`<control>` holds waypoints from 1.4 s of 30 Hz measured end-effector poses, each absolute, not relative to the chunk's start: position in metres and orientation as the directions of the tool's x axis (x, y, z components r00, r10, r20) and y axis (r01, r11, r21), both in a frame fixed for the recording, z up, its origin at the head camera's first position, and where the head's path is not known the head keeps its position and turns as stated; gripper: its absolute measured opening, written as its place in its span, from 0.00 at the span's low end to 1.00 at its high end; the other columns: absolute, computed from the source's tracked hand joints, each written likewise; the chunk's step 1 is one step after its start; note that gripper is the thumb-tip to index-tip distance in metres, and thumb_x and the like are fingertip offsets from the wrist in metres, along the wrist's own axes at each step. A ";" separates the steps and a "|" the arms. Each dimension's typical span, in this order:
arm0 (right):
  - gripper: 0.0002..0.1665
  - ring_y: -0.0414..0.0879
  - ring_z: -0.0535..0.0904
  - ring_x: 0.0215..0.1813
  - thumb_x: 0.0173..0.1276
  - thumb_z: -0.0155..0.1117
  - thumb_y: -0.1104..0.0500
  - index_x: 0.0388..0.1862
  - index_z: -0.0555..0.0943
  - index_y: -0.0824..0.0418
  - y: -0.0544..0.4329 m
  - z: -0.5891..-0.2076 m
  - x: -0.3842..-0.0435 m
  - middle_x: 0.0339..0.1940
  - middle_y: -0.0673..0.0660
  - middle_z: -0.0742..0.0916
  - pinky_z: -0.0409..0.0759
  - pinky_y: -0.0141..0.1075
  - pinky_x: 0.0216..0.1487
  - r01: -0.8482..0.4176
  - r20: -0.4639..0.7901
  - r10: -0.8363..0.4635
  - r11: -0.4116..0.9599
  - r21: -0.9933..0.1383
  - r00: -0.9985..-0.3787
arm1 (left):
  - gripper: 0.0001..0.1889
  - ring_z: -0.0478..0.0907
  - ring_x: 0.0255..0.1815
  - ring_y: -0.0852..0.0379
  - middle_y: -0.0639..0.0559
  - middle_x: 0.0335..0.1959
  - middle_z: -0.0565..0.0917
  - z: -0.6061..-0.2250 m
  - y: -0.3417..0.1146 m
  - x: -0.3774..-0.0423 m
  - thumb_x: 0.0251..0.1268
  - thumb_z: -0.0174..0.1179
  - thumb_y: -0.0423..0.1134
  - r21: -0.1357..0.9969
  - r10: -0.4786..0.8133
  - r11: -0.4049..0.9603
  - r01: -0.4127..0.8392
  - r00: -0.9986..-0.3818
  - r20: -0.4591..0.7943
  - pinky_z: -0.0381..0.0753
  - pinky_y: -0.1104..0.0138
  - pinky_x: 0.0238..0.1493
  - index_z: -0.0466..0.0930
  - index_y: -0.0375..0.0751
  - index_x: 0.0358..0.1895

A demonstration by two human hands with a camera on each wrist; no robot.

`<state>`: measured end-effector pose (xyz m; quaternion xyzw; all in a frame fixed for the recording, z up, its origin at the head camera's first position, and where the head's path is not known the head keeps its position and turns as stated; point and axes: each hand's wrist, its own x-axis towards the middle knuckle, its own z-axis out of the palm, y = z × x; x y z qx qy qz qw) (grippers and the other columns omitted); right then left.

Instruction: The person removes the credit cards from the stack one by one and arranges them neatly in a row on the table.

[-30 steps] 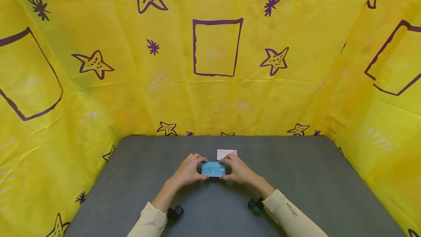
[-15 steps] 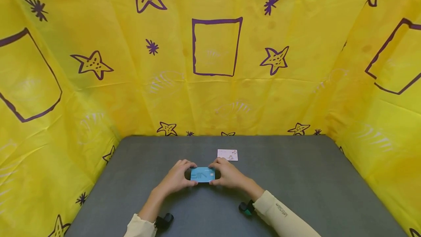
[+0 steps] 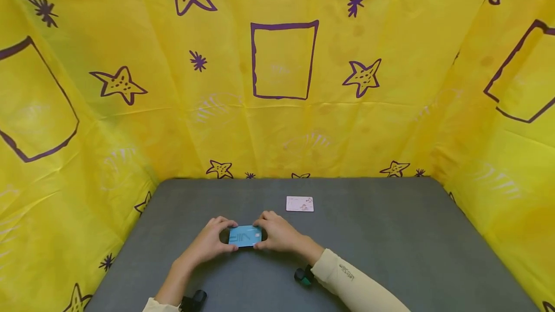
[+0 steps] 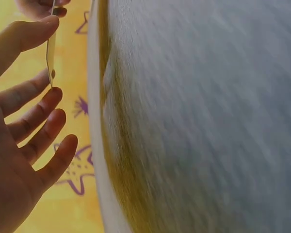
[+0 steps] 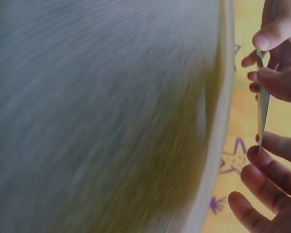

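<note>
A light blue card (image 3: 245, 236) with a small chip at its right end is held level between both hands in the head view. My left hand (image 3: 210, 240) pinches its left end, thumb on the near edge and fingers on the far edge. The right hand (image 3: 279, 233) grips the right end in the same way. Both wrist views show the card (image 4: 51, 56) edge-on, raised off the table. A pinkish white card (image 3: 299, 203) with a small printed picture lies flat on the table, beyond the right hand and apart from it.
The dark grey table (image 3: 390, 244) reaches back to a yellow curtain (image 3: 277, 134) printed with purple stars and outlined shapes. The curtain also closes in both sides. Each wrist wears a black camera band.
Both hands have carried the blue card to the left and nearer the body, keeping their grip. The pinkish white card, partly covered by the right hand before, now shows whole.
</note>
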<state>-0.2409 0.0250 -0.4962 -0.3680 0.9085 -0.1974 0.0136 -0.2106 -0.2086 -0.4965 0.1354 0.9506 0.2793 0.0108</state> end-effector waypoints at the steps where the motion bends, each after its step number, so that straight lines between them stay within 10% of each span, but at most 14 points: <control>1: 0.31 0.38 0.70 0.44 0.55 0.74 0.42 0.55 0.82 0.55 0.021 -0.496 -0.241 0.44 0.47 0.79 0.71 0.27 0.45 -0.664 0.114 -0.676 0.656 -0.358 -0.728 | 0.25 0.70 0.50 0.54 0.55 0.46 0.78 -0.497 -0.211 -0.209 0.43 0.77 0.46 0.543 0.253 0.805 0.239 -0.966 0.050 0.73 0.55 0.51 0.82 0.49 0.48; 42: 0.31 0.36 0.68 0.44 0.59 0.70 0.40 0.60 0.79 0.50 -0.078 -0.507 -0.235 0.46 0.45 0.77 0.69 0.26 0.44 -0.631 0.068 -0.640 0.725 -0.275 -0.765 | 0.27 0.71 0.53 0.46 0.48 0.52 0.80 -0.496 -0.301 -0.198 0.45 0.76 0.44 0.548 0.205 0.813 0.198 -0.977 0.049 0.72 0.53 0.50 0.81 0.46 0.52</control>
